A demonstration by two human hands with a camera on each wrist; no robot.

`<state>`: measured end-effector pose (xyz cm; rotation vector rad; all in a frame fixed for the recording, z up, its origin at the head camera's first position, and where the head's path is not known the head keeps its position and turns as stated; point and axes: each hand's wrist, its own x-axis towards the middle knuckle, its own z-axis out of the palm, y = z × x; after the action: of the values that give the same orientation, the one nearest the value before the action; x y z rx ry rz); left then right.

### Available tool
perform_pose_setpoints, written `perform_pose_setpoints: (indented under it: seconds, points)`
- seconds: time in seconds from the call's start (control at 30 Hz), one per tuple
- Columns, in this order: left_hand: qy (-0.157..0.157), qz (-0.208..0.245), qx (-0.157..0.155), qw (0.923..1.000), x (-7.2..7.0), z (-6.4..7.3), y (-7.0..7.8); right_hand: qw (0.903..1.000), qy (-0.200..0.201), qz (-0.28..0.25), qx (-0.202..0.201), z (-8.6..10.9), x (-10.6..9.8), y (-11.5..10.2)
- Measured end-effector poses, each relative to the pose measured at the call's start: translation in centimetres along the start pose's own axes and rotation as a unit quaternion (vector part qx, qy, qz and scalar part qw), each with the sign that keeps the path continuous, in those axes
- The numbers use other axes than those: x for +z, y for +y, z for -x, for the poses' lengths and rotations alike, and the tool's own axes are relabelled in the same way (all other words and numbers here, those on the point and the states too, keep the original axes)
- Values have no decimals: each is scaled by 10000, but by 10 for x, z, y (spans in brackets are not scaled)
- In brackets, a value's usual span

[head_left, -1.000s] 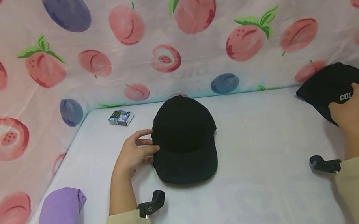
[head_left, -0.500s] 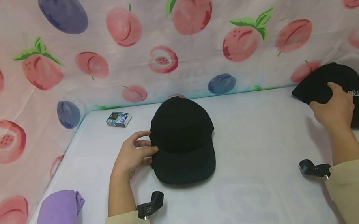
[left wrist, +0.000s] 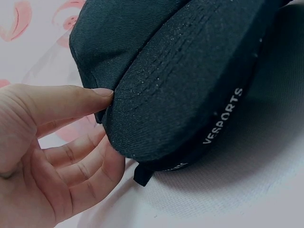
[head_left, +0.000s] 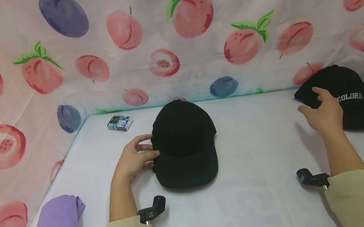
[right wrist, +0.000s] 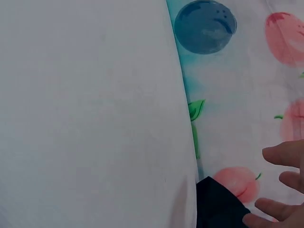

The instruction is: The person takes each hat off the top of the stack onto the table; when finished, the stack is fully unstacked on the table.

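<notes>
On the white table [head_left: 262, 156] we see the plain cap [head_left: 182, 129], work on it apparently unfinished. Well to its right, the lettered cap [head_left: 348, 84] seems already set down. At the plain cap's left, the left hand [head_left: 134, 158] pinches its edge; to its right, the right hand [head_left: 325, 114], fingers apart, holds nothing and partly hides the lettered cap. We cannot tell whether they touch.

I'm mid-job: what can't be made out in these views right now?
Left hand: left wrist view, some fingertips hidden behind the left cap.
White lettering: left wrist view, partly hidden by that cap's brim.
Right hand: right wrist view, mostly cut off by the right edge.
Right cap: right wrist view, mostly cut off by the bottom edge.
Print on small box: head view, too small.
</notes>
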<state>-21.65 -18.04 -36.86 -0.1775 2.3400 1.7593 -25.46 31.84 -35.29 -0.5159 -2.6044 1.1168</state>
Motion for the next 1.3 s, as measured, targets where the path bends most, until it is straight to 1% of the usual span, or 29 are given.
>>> perform_pose_setpoints:
  seconds: [0.1, 0.3, 0.4, 0.57, 0.7, 1.13, 1.3]
  points:
    - [17, 13, -9, 10000, 0, 0, -1, 9998, -17, -100, -155, 4, 2, -2]
    - [-18, 41, 68, 10000, 1, 1, 1, 9991, -76, -328, -255, 11, 6, -5]
    - [-26, 36, 82, 10000, 1, 2, 2, 9984, -152, -365, -399, 16, 10, -8]
    - [-20, 8, 78, 10000, 1, 2, 3, 9951, -545, -511, -653, 25, 17, -12]
    - [-19, -14, 88, 10000, 1, 2, 3, 9921, -807, -609, -744, 29, 21, -13]
    - [-14, -34, 72, 10000, 1, 1, 3, 9859, -1155, -678, -1006, 42, 34, -27]
    - [-18, -63, 68, 10000, 1, 1, 3, 9839, -1286, -751, -984, 46, 38, -32]
